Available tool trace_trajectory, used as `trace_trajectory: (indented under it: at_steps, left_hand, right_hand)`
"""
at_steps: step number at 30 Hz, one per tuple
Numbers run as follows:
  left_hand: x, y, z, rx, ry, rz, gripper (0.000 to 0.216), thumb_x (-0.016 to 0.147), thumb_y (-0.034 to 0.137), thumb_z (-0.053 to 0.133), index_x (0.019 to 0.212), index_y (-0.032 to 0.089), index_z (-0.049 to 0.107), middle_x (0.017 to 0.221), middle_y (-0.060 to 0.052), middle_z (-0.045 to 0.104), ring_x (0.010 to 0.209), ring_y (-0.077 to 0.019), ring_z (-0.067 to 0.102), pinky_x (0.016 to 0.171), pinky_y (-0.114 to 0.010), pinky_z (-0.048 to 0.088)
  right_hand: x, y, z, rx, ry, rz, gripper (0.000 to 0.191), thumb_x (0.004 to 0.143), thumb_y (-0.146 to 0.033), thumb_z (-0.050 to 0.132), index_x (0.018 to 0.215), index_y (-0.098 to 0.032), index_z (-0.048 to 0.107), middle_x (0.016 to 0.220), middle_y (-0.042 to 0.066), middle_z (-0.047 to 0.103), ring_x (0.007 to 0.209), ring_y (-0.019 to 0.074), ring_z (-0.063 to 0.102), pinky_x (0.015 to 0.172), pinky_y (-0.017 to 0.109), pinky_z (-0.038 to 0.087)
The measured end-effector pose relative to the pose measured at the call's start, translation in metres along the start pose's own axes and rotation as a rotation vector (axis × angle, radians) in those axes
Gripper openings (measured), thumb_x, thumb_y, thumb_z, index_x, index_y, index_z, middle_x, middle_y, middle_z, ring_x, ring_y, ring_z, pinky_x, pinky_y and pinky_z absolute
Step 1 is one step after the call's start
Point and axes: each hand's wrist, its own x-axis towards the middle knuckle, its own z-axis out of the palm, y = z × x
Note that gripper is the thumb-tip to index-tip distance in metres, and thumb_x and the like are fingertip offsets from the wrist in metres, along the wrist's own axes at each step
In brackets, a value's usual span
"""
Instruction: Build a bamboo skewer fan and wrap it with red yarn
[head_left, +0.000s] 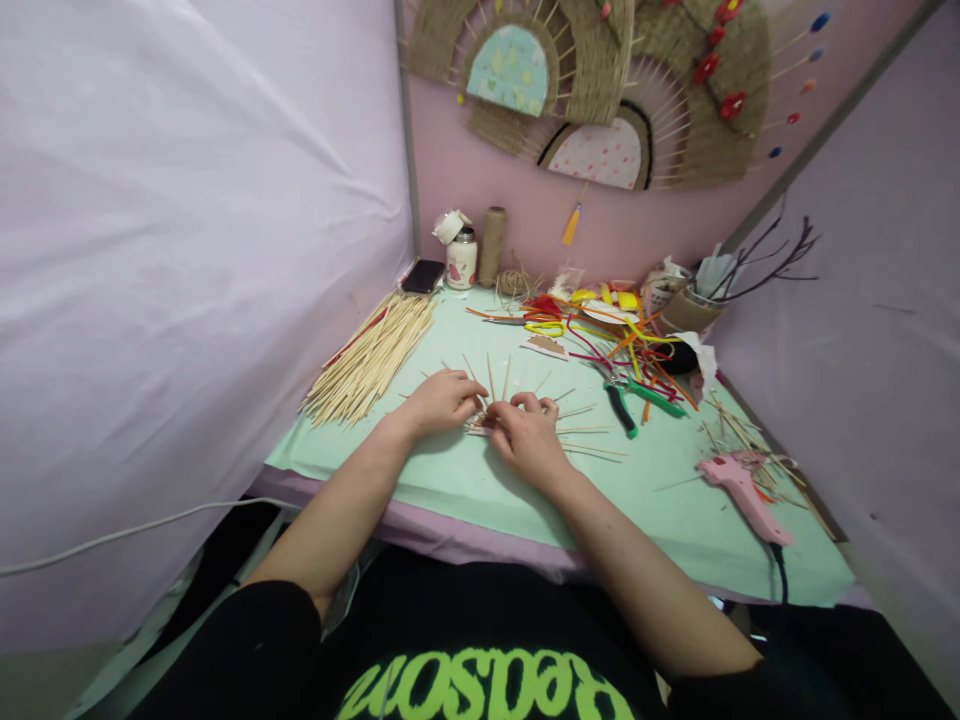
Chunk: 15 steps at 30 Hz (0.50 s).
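Both my hands rest on a fan of thin wooden skewers (583, 432) spread over the pale green table (465, 480). My left hand (442, 402) lies curled over the fan's left side, fingertips pinched on a skewer near its hub. My right hand (529, 436) presses its bent fingers down on the hub, where the skewers meet. Skewer tips stick out beyond both hands, toward the back and the right.
A heap of loose skewers (371, 360) lies at the left. Green-handled pliers (634, 398), coloured strips (600, 325) and a pink glue gun (739, 490) lie to the right. A phone (424, 276), jar (461, 258) and twine spool (493, 246) stand at the back. Fabric walls close both sides.
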Motion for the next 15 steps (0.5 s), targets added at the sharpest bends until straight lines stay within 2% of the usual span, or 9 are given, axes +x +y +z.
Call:
trace_trajectory:
  at_steps: [15]
  left_hand:
    - [0.0001,0.0012,-0.0012,-0.006,-0.003,-0.010,0.038,0.081,0.016,0.046,0.109,0.016,0.073,0.090,-0.008,0.072,0.093,-0.0218,0.065,0.091,-0.035,0.048]
  right_hand:
    - [0.0002,-0.0007,-0.0009,-0.001,-0.004,0.002,0.019,0.086,-0.017,0.049,0.100,-0.022,0.061,0.101,0.003,0.076,0.108,0.0241,0.050,0.092,0.043,0.019]
